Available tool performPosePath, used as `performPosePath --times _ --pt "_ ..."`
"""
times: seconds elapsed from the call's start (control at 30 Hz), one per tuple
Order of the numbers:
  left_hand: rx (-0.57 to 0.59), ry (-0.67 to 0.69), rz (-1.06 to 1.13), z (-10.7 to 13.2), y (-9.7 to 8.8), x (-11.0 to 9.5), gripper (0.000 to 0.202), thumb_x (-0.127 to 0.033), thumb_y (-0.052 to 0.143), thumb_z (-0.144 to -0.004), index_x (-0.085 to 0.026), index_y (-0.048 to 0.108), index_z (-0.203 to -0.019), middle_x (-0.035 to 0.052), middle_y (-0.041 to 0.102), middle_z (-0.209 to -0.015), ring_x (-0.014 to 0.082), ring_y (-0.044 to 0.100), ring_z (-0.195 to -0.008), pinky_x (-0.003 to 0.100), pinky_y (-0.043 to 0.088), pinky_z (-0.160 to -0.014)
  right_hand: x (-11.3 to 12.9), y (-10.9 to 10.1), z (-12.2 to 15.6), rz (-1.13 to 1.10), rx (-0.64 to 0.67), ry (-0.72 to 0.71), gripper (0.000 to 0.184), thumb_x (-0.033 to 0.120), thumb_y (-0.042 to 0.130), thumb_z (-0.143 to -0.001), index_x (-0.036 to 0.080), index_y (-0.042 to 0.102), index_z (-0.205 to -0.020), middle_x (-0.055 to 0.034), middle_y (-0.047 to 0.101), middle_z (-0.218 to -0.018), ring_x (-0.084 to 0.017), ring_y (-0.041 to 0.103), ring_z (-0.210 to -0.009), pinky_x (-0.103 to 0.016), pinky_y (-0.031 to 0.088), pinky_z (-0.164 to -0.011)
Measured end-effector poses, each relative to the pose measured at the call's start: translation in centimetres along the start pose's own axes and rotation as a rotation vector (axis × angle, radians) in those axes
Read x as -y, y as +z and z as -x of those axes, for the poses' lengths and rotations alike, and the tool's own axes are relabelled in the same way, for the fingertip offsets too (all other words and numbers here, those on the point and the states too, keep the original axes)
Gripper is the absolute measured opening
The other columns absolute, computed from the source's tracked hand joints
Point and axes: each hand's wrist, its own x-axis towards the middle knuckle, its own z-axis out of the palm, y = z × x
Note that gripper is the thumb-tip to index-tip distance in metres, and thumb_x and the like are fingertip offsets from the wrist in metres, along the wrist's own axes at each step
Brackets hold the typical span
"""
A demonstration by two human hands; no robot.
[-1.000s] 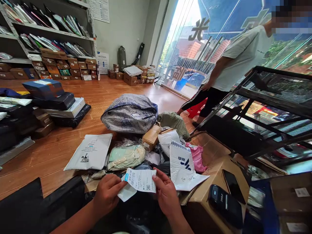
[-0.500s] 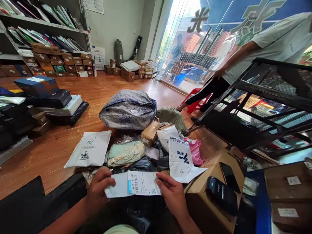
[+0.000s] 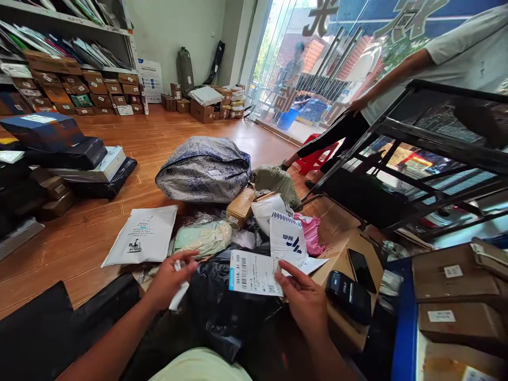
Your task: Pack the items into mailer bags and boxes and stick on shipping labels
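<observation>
We grip the label [image 3: 254, 273] at its right end, between the thumb and fingers of our right hand [image 3: 308, 302]. It reaches leftward from there into the space between our hands, printed side towards us, its left edge apart from our left hand [image 3: 170, 281]. That hand is closed on some white paper [image 3: 180, 296]. The label is over a black bag [image 3: 226, 323]; we cannot tell whether they touch. A mailer [image 3: 286, 238] lies just beyond it.
</observation>
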Motion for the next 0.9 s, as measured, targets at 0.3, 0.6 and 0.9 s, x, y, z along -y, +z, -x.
performPosePath --times 0.3,0.6,0.9 --pt "0.135 -0.075 -0.350 1.3 2.8 2.9 0.040 -0.051 0.073 -0.067 -0.014 0.074 -0.081 0.0051 0.071 -0.069 0.0144 0.056 -0.059 0.023 0.037 -0.054 -1.3 0.8 -0.7 0.109 0.384 -0.086 0.035 0.027 0.081 -0.062 0.025 0.076 -0.097 -0.0085 0.069 -0.114 -0.009 0.052 -0.055 -0.024 0.046 -0.049" --pt "0.568 -0.431 0.243 0.6 6.0 3.8 0.052 -0.027 0.065 -0.062 -0.015 0.063 -0.113 0.0117 0.070 -0.105 0.0107 0.060 -0.044 0.021 0.034 -0.036 1.6 1.8 -0.7 -0.347 0.666 0.342 0.044 0.028 0.086 -0.056 0.019 0.075 -0.098 -0.0055 0.073 -0.074 -0.018 0.066 -0.062 -0.030 0.051 -0.059" --pt "0.429 -0.480 0.363 1.4 6.8 5.4 0.031 -0.028 0.072 -0.058 -0.013 0.065 -0.083 0.0006 0.064 -0.062 0.0050 0.044 -0.032 0.018 0.020 -0.030 0.5 0.8 -2.4 -0.310 0.641 0.343 0.045 0.026 0.087 -0.056 0.016 0.074 -0.098 -0.0008 0.068 -0.059 -0.013 0.060 -0.052 -0.024 0.047 -0.053"
